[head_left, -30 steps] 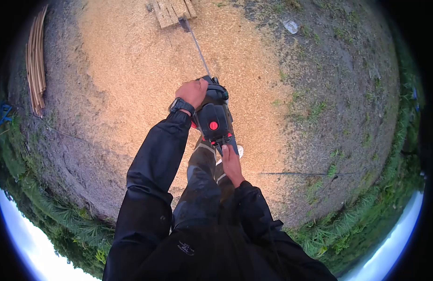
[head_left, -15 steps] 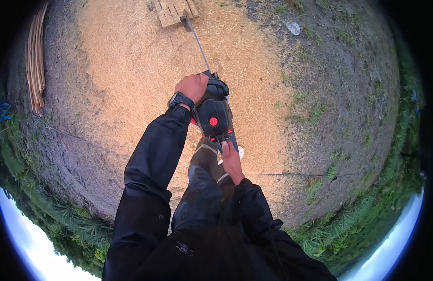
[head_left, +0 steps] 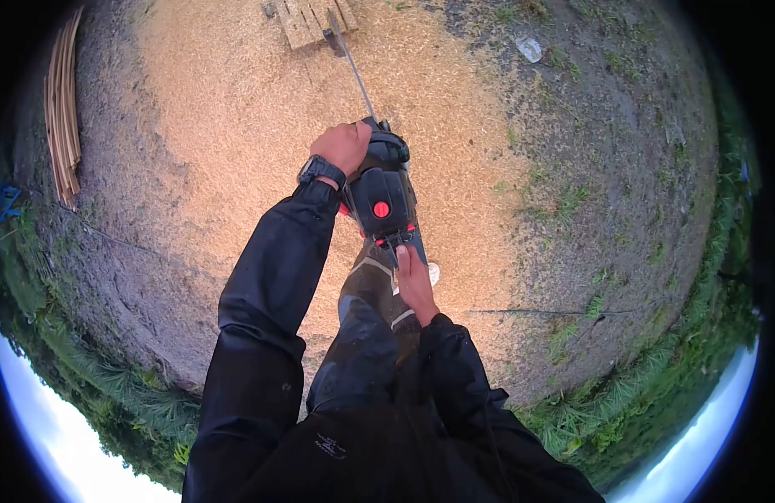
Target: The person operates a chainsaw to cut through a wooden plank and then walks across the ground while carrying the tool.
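A black chainsaw [head_left: 382, 189] with a red round cap is held in front of my legs, its narrow bar pointing away toward a slatted wooden pallet [head_left: 300, 25] at the top. Wearing a dark watch, my left hand [head_left: 344, 147] is wrapped round the front handle on the saw's left side. My right hand [head_left: 415, 285] grips the rear handle below the saw body, its thumb on top. The bar's tip overlaps the pallet's right part in view; whether they touch is unclear.
Sawdust [head_left: 236, 126] covers the middle ground. Long wooden strips [head_left: 62, 109] lie at the far left. A pale flat piece [head_left: 528, 49] sits at upper right. A thin dark line [head_left: 530, 313] crosses the dirt at right. Grass borders the ground.
Both my hands and the saw body have shifted slightly up in view, and the bar reaches a little further over the pallet. My grip is the same.
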### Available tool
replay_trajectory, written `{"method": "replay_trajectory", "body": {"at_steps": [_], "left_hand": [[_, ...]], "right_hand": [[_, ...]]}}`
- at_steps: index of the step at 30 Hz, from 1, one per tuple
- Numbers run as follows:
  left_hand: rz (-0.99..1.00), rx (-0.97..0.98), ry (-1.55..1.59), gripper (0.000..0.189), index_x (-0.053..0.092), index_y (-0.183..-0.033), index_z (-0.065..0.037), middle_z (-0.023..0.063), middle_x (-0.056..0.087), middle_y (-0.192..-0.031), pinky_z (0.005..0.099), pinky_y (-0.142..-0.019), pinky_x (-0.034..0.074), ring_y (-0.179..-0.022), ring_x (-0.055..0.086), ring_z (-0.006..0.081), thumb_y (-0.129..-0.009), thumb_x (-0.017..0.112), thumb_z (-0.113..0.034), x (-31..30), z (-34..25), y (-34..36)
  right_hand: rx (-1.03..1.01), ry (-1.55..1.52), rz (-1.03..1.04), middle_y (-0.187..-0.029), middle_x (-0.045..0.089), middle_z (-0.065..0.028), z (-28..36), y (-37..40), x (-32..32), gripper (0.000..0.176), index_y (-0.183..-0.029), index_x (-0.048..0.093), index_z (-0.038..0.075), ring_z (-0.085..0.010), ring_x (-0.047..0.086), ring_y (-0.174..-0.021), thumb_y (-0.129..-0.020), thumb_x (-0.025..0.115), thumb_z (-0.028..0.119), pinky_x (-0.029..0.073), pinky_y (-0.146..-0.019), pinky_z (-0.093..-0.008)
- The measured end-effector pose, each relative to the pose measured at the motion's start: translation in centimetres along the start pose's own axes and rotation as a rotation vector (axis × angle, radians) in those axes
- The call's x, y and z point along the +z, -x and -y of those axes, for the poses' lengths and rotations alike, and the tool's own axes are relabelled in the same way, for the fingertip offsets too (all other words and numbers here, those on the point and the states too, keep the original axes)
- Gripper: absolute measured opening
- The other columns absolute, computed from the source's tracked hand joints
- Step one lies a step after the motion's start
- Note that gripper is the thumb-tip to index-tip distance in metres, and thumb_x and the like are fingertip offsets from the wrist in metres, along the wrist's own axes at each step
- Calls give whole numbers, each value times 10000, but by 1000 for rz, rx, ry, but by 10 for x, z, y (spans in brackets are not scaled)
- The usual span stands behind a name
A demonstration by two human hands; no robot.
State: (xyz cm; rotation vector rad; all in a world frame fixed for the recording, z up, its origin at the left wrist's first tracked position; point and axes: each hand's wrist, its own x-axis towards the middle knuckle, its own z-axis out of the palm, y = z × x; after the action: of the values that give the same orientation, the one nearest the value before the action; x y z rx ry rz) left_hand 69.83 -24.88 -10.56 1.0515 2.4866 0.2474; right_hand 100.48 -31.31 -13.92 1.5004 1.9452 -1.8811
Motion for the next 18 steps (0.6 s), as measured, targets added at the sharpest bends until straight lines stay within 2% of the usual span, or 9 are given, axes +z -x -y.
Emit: {"method": "replay_trajectory", "body": {"at_steps": [3, 6, 9, 12, 14, 15, 17, 18], "left_hand": [[30, -51, -15, 487, 699, -959, -42, 245, 721, -1003, 551, -813, 553, -917, 684, 473, -1029, 360, -385, -3, 0, -2], [10, 57, -38, 464, 687, -963, -46, 239, 721, -1004, 550, -814, 550, -914, 683, 472, -1028, 361, -370, -2, 3, -4], [33, 17, -3, 471, 694, -948, -38, 239, 720, -1006, 546, -838, 545, -922, 678, 479, -1022, 366, -368, -13, 2, -11], [18, 74, -90, 435, 694, -999, -56, 235, 723, -1035, 543, -831, 559, -962, 692, 447, -1015, 357, -330, -16, 6, -20], [-12, 13, 29, 521, 722, -922, -27, 261, 712, -1002, 542, -870, 534, -930, 664, 501, -1004, 370, -402, -34, -5, -17], [-11, 12, 27, 521, 722, -922, -27, 261, 712, -1002, 542, -870, 534, -930, 664, 501, -1004, 370, -402, -32, -2, -20], [2, 14, 22, 531, 726, -930, -25, 277, 706, -992, 549, -871, 530, -930, 662, 505, -999, 367, -410, -29, 2, -26], [2, 15, 22, 531, 726, -930, -25, 277, 706, -992, 549, -871, 530, -930, 662, 505, -999, 367, -410, -33, 0, -25]], "right_hand": [[-36, -1, -28, -970, 670, -269, -1, -4, 3, 536, -1231, 571, 7, -478, 647, -942, -1101, 361, 484, 473, -790, -500], [-21, 23, -32, -911, 666, -254, -4, -7, 5, 536, -1217, 572, 7, -463, 650, -869, -1098, 368, 489, 473, -748, -496], [39, 5, -5, -839, 649, -232, -1, -15, 7, 536, -1201, 578, 9, -412, 649, -780, -1095, 378, 494, 472, -700, -478], [-39, 29, -58, -783, 628, -210, 5, -23, 10, 533, -1185, 585, 10, -361, 641, -713, -1091, 388, 496, 467, -660, -464], [-28, 28, -57, -781, 627, -208, 7, -29, 14, 529, -1175, 589, 11, -349, 641, -706, -1092, 384, 491, 469, -658, -460], [-27, 27, -55, -781, 627, -208, 11, -30, 14, 529, -1175, 589, 11, -349, 641, -706, -1092, 384, 491, 469, -658, -460], [59, 7, 17, -1022, 671, -332, 19, -32, 10, 503, -1232, 559, 49, -577, 586, -1025, -1085, 348, 481, 441, -864, -619], [59, 6, 17, -1022, 671, -332, 21, -32, 10, 503, -1232, 559, 49, -577, 586, -1025, -1085, 348, 481, 441, -864, -619]]}}
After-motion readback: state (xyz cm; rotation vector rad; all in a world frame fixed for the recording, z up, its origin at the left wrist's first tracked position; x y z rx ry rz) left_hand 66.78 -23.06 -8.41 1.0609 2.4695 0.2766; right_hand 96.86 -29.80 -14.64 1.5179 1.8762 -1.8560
